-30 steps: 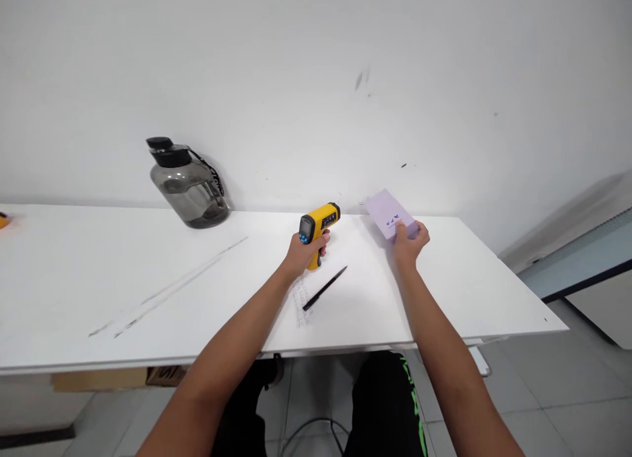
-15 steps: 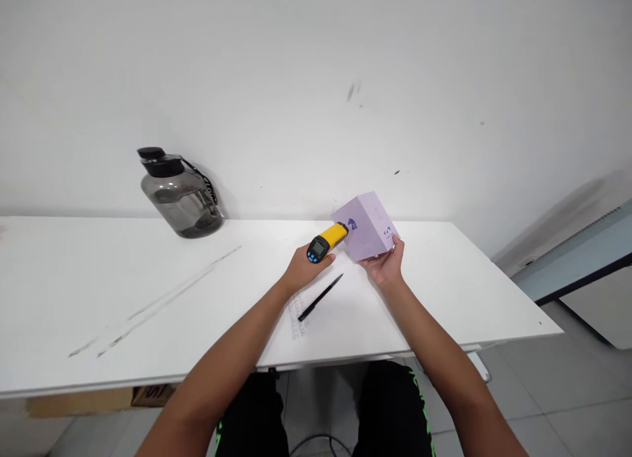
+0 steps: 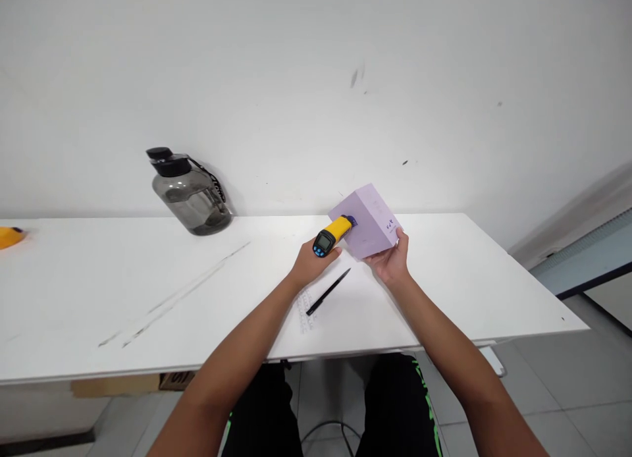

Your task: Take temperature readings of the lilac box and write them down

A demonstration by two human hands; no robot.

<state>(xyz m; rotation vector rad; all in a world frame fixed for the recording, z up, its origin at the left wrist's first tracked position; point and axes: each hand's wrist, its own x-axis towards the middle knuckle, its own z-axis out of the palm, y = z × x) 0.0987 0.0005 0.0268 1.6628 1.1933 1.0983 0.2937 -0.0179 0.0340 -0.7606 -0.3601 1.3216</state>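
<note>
A yellow and black infrared thermometer [image 3: 332,236] with a small screen and blue buttons is gripped in my left hand [image 3: 312,262]. Its front end points at a dark printed mark on a light purple box [image 3: 368,230]; whether the two touch I cannot tell. My right hand [image 3: 392,259] holds that box tilted above the table, fingers beneath it and thumb along its right edge. Below both hands lies a white sheet of paper [image 3: 355,312] with faint writing at its left side. A black pen [image 3: 328,291] rests slantwise on the paper.
Toward the back left of the white table [image 3: 197,292] stands a large grey see-through water bottle [image 3: 195,203] with a black lid, near the wall. A yellow-orange object [image 3: 10,237] is cut off at the left edge. Under the table a cardboard box [image 3: 118,384] shows.
The camera view has turned slightly left, bringing the yellow-orange object into sight. The thermometer's front now overlaps the box's printed mark more. Both hands keep their hold.
</note>
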